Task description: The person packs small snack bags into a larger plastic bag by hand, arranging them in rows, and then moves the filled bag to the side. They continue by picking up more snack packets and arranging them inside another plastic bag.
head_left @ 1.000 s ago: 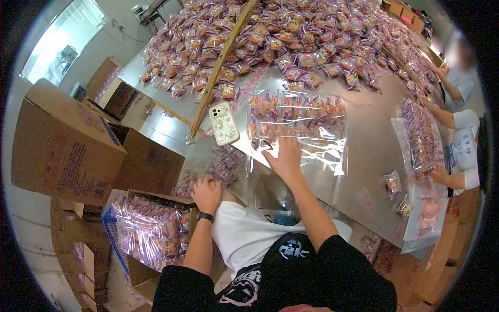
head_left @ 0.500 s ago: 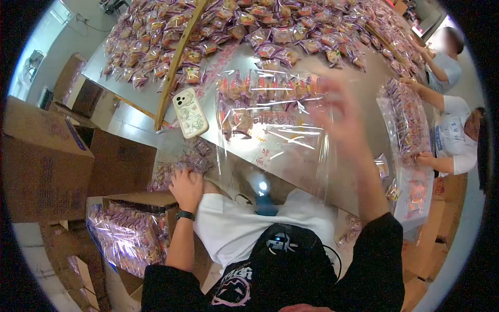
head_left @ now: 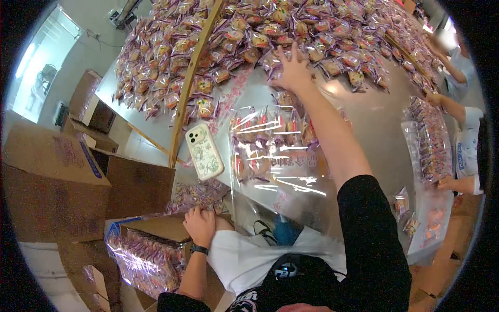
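Observation:
My right hand [head_left: 294, 70] reaches out over the near edge of a heap of wrapped cakes [head_left: 166, 67], fingers spread. Its fingertips are over the packets; whether they touch cannot be made out. Under my right forearm lies a large clear plastic bag [head_left: 280, 192] with red print, holding rows of wrapped cakes [head_left: 254, 125] at its far end. My left hand [head_left: 200, 226] rests by my knee, fingers laid out loosely, beside a smaller pile of wrapped packets [head_left: 200, 195]. It holds nothing visible.
A phone in a pale case [head_left: 204, 151] lies left of the bag. A wooden strip [head_left: 192, 78] crosses the metal table [head_left: 364, 114]. Cardboard boxes [head_left: 52, 177] stand at left, one with a filled bag [head_left: 148, 260]. At right, people handle another filled bag [head_left: 429, 140].
My right hand has moved from above the bag, forward and left, to the heap. The view has shifted, while my left hand stays by my knee.

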`<state>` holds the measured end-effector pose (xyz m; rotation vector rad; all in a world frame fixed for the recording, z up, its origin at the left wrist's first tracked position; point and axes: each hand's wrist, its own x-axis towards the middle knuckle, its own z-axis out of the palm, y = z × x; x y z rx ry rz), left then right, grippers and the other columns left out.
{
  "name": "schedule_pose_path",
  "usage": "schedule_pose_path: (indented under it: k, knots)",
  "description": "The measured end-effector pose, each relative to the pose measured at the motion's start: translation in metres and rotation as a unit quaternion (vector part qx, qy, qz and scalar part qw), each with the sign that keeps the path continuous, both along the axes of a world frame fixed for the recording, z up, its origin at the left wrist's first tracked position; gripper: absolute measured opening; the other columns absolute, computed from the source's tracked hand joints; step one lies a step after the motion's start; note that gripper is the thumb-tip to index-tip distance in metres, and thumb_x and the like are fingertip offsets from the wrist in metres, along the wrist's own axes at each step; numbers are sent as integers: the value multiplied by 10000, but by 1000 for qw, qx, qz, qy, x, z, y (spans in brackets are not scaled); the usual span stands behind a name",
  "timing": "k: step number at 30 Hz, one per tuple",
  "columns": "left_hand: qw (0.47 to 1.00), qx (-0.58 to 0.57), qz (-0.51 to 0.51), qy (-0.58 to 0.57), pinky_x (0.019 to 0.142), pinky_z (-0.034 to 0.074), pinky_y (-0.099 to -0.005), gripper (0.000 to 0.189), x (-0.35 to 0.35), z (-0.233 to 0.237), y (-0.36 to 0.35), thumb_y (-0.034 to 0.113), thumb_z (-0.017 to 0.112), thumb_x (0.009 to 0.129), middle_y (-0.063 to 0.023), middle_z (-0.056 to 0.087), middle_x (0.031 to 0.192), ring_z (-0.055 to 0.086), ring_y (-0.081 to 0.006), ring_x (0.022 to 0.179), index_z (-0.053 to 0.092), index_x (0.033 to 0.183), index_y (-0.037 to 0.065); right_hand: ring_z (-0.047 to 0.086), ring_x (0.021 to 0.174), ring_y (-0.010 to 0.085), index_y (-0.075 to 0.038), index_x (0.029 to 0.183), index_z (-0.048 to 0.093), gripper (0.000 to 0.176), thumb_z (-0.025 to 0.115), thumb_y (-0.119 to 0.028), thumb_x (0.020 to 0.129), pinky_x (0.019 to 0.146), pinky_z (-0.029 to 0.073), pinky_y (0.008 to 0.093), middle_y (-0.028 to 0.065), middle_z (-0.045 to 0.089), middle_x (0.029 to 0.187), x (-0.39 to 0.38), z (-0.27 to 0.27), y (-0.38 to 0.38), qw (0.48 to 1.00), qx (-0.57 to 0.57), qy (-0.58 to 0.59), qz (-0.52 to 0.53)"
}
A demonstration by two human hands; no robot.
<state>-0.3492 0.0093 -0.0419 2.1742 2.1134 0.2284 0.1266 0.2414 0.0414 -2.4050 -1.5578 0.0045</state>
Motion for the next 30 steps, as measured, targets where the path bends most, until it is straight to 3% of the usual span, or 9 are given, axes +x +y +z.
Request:
schedule_pose_path:
  k: [3,7,11,14,20,23,27,28,30]
  knots:
    - [1000,-14,-2,28,922,450,-488,394,4,-1,8,354,631,844,-158,684,1131,597,-378,1056,709,1066,38,367,1382,577,-419,1616,179,1158,822,-661,683,894,521,671,154,-72,1708,-4,6,6,997,-29,-74,-5]
    - [998,-40,-22,35,919,457,-486,409,9,-1,17,331,640,834,-177,679,1120,598,-394,1028,701,1069,2,458,1329,549,-478,1566,277,1050,818,-660,684,874,528,678,162,81,1695,14,5,27,996,-47,-78,21]
    - [999,17,-30,32,931,446,-490,436,0,-29,22,355,657,814,-172,675,1117,588,-380,1058,701,1064,1,476,1317,527,-309,1548,401,969,843,-549,720,849,551,668,153,139,1678,25,3,34,998,-34,-48,0]
    - [999,-25,-22,28,959,426,-511,455,7,-15,24,374,668,809,-172,674,1132,580,-375,1092,704,1076,8,472,1311,517,-225,1492,479,858,841,-438,743,833,558,665,132,147,1672,12,27,31,997,-63,4,-46]
    - [999,-46,3,-1,1001,404,-528,463,13,1,25,394,659,832,-180,674,1195,574,-368,1149,709,1092,14,496,1288,491,-195,1378,548,677,798,-243,751,891,521,680,118,198,1650,14,14,32,999,-5,-20,-46]
    - [995,-96,10,23,1018,399,-532,443,11,-1,32,395,652,849,-166,679,1205,570,-365,1179,715,1085,26,538,1239,464,-178,1364,567,696,859,-317,747,845,541,660,98,217,1632,20,11,27,998,-10,-48,-26]
    - [994,-104,14,10,1031,396,-541,431,13,3,37,397,645,864,-158,681,1211,573,-366,1194,723,1084,34,513,1297,474,-143,1295,622,612,853,-324,757,1025,497,546,214,310,1582,42,24,-2,993,107,-29,47]
    - [993,-119,18,4,1030,397,-543,426,12,7,39,396,644,865,-159,680,1212,576,-366,1192,726,1078,36,485,1337,463,-80,1251,646,602,847,-373,765,1086,455,489,294,340,1550,45,36,-16,993,101,59,36]
    - [991,-131,22,-4,1029,400,-545,411,7,6,35,387,638,866,-160,681,1210,580,-366,1187,732,1062,38,524,1310,457,-12,1300,611,714,826,-461,788,1105,432,481,298,313,1574,73,36,-31,989,115,66,64]
